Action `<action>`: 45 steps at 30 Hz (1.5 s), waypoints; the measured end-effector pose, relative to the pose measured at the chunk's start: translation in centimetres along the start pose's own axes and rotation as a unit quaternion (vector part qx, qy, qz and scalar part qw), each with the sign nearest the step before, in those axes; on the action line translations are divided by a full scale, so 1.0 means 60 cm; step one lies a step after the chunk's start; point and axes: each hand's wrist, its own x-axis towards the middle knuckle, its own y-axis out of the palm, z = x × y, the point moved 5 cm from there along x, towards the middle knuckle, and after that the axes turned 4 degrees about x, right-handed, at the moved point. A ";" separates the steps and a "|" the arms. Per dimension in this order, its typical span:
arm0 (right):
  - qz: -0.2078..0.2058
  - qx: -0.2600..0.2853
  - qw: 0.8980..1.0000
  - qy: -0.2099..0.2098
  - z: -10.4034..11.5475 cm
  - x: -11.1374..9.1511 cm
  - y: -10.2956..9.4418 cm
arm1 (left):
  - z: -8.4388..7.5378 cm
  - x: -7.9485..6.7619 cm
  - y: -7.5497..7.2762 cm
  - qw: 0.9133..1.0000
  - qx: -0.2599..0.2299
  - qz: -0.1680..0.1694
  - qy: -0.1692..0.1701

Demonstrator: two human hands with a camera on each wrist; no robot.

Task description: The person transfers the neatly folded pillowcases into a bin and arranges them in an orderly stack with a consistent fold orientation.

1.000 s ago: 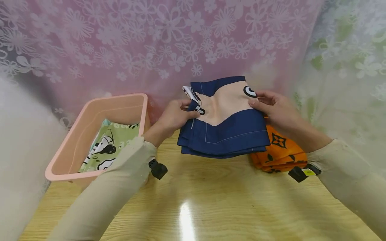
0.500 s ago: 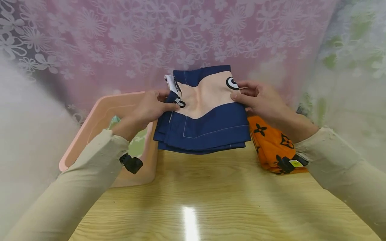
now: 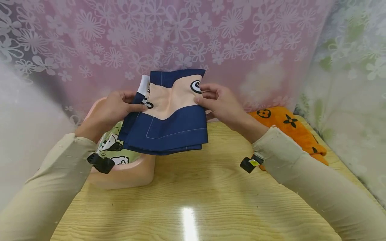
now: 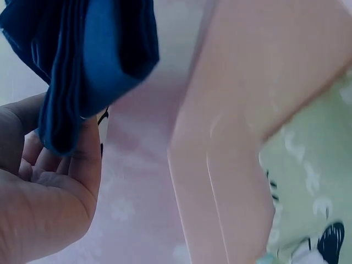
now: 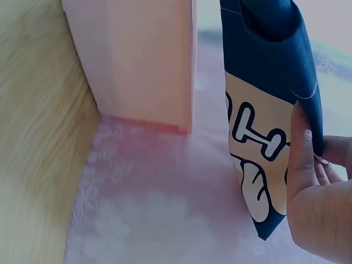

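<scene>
Both hands hold up a folded navy cloth [image 3: 178,120] with a peach panel and black-and-white print. My left hand [image 3: 116,108] pinches its left edge, thumb on the front. On the opposite edge my right hand [image 3: 223,103] pinches it the same way, near a round printed eye. In the left wrist view, several navy layers [image 4: 99,60] stack between the left thumb and fingers. The right wrist view shows lettering on the cloth's far side [image 5: 258,137]. The cloth overlaps the right part of a pink plastic basin [image 3: 129,177] in the head view.
Inside the basin lies a green cloth [image 3: 132,155] with cartoon dog print. An orange cloth [image 3: 283,122] with black flower marks lies folded on the wooden table [image 3: 205,194] at the right, partly behind the right forearm. A pink floral curtain [image 3: 169,36] hangs along the back.
Both hands have carried the navy cloth leftward, from between the basin and the orange cloth to over the basin's right side. Their pinch on it stays the same.
</scene>
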 end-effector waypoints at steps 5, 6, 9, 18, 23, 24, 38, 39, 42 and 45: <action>-0.001 0.038 0.999 0.007 -0.017 0.026 0.039 | 0.021 -0.007 -0.040 0.999 0.039 -0.015 0.003; -0.001 0.044 0.999 0.012 -0.021 0.030 0.048 | 0.026 -0.009 -0.047 0.999 0.044 -0.016 0.000; 0.000 0.055 0.998 0.024 -0.033 0.043 0.073 | 0.042 -0.016 -0.070 0.998 0.052 -0.019 -0.014; -0.015 0.080 0.996 0.046 -0.068 0.084 0.149 | 0.096 -0.028 -0.128 0.991 0.117 -0.044 -0.039; -0.007 0.073 0.996 0.044 -0.082 0.097 0.186 | 0.125 -0.035 -0.149 0.990 0.119 -0.061 -0.050; -0.003 0.070 0.997 0.044 -0.083 0.098 0.193 | 0.131 -0.038 -0.152 0.990 0.117 -0.064 -0.055; 0.029 0.015 0.998 0.049 -0.107 0.108 0.249 | 0.190 -0.051 -0.173 0.988 0.113 -0.022 -0.106; 0.028 0.006 0.998 0.049 -0.107 0.107 0.251 | 0.193 -0.051 -0.172 0.987 0.116 -0.017 -0.110; 0.027 -0.047 0.998 0.045 -0.105 0.108 0.257 | 0.200 -0.054 -0.170 0.984 0.129 -0.004 -0.120; 0.030 -0.151 0.988 0.022 -0.098 0.109 0.266 | 0.206 -0.057 -0.170 0.982 0.138 0.003 -0.127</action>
